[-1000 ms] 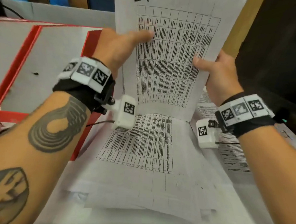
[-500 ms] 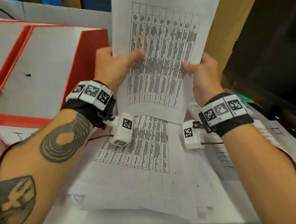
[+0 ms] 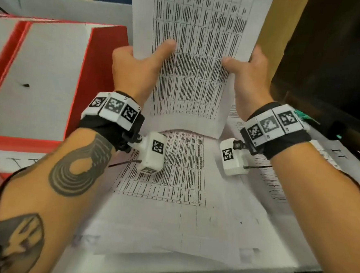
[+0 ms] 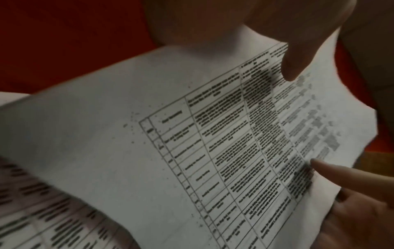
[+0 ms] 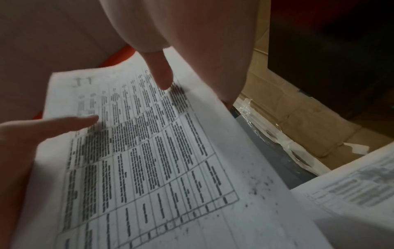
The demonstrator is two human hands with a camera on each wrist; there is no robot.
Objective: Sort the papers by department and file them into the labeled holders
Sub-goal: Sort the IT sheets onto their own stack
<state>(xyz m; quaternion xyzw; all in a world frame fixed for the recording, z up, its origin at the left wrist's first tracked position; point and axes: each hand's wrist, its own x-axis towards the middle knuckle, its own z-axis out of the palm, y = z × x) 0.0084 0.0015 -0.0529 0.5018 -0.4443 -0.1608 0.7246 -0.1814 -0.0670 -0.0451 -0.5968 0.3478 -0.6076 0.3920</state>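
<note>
Above the table, you hold one sheet up by both side edges.

Below your wrists the table carries the stack of papers not yet sorted, and the red holder stands just beside your left arm with its open top facing you. You have the sheet lifted clear of the stack, upright, its printed grid toward you. Your left hand pinches its left edge, thumb on the front; your right hand pinches the right edge the same way. The right wrist view shows a handwritten mark near the sheet's top, possibly "IT". You look to be at the reading step; next, match that mark to a holder's label and slide the sheet in edge first.
</note>
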